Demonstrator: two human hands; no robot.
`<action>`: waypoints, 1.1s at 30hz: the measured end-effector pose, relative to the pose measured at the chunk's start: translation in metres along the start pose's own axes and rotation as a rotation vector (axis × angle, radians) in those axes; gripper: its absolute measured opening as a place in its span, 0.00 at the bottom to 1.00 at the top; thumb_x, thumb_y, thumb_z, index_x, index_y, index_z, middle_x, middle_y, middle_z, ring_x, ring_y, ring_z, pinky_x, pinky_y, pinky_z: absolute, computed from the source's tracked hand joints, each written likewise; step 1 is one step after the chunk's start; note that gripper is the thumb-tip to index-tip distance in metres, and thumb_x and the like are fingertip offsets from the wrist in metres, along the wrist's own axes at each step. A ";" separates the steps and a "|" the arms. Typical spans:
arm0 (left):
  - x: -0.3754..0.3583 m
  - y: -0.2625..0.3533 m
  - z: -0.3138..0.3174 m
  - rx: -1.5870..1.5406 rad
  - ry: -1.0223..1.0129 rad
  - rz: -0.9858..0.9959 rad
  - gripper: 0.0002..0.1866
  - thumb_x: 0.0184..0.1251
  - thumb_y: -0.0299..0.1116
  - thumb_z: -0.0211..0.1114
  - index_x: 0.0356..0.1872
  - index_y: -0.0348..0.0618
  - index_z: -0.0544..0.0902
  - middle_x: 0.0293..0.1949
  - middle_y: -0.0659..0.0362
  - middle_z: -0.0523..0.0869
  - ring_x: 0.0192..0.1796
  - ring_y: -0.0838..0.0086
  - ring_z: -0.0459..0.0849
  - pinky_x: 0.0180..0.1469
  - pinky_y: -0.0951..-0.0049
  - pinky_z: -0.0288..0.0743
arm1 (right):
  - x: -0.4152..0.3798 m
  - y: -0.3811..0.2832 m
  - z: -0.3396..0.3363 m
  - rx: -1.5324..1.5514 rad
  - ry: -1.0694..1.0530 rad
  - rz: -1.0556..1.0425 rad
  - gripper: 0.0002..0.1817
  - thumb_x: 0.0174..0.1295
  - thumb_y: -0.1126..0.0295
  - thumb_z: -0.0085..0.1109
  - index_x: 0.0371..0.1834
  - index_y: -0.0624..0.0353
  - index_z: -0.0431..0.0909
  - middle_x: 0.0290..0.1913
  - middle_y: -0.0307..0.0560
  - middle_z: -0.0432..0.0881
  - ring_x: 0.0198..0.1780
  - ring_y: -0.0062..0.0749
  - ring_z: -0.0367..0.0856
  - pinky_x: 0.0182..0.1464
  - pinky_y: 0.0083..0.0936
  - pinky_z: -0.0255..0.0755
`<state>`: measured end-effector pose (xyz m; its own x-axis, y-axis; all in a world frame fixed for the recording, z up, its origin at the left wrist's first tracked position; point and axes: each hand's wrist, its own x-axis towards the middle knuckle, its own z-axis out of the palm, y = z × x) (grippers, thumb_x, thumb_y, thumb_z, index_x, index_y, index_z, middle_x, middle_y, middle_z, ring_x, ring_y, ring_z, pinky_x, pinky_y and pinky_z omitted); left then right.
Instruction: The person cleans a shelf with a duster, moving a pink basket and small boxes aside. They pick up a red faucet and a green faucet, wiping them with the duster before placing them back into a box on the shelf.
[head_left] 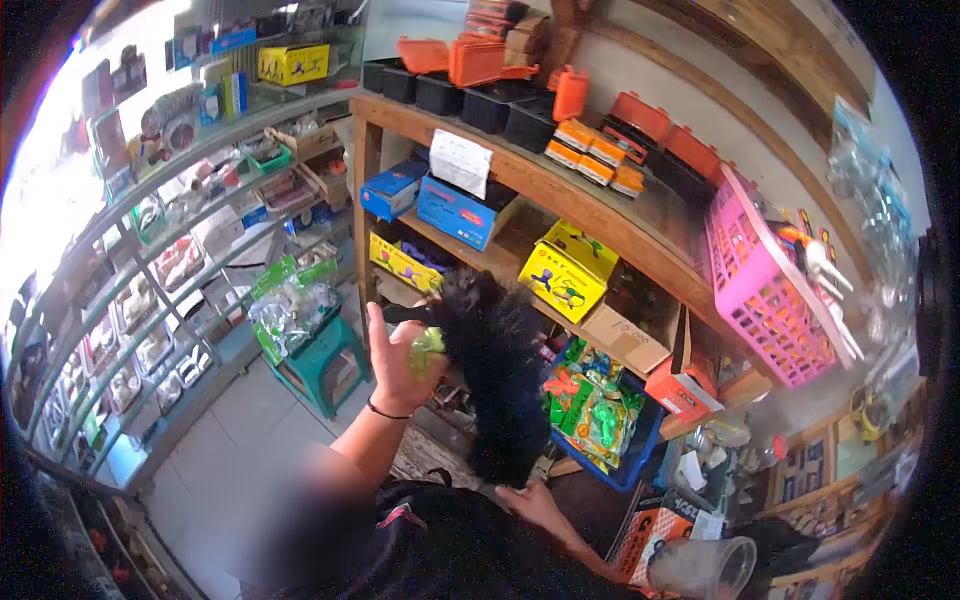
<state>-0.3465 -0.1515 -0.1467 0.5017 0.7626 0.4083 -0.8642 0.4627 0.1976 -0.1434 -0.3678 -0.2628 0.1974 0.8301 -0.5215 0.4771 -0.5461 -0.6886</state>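
My left hand (405,362), with a dark band at the wrist, is raised in front of the shelves, thumb pointing up. Its fingers are closed round a light-green, partly see-through thing (427,352), whose kind I cannot make out. Right beside it hangs a long black fluffy duster (495,385), nearly upright; whether the green part is joined to it is hidden. Lower down, my right hand (532,502) has its fingers closed at the duster's bottom end.
A wooden shelf (590,205) carries blue boxes (452,212), yellow boxes (568,275) and orange-lidded bins. A pink basket (770,290) stands on the right. Below are a blue tray (640,450) of bright packets and a clear tub (703,568). A green stool (325,365) and glass display shelves are left.
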 end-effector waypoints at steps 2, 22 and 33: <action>0.003 -0.024 0.039 0.100 0.075 0.003 0.43 0.55 0.69 0.33 0.52 0.34 0.66 0.53 0.47 0.71 0.56 0.62 0.69 0.60 0.66 0.59 | 0.000 0.034 0.005 0.077 0.032 -0.216 0.26 0.46 0.52 0.63 0.25 0.71 0.75 0.22 0.53 0.79 0.25 0.31 0.79 0.31 0.28 0.72; -0.013 -0.121 0.107 0.133 -0.268 -0.175 0.45 0.55 0.70 0.30 0.52 0.34 0.67 0.54 0.43 0.69 0.58 0.57 0.66 0.62 0.63 0.54 | -0.066 0.101 0.007 0.235 0.002 -0.389 0.20 0.52 0.53 0.58 0.29 0.62 0.79 0.24 0.43 0.80 0.24 0.22 0.76 0.26 0.25 0.69; -0.027 -0.119 0.106 0.318 0.110 -0.086 0.44 0.55 0.69 0.32 0.51 0.33 0.66 0.53 0.43 0.69 0.58 0.52 0.64 0.61 0.57 0.54 | -0.074 0.099 0.013 0.441 0.008 -0.142 0.25 0.47 0.47 0.60 0.18 0.63 0.72 0.17 0.45 0.74 0.21 0.24 0.71 0.23 0.27 0.64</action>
<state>-0.2611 -0.2753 -0.0867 0.5591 0.7792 0.2831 -0.7787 0.3763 0.5020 -0.1219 -0.4847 -0.2991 0.1640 0.8998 -0.4042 0.0907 -0.4218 -0.9022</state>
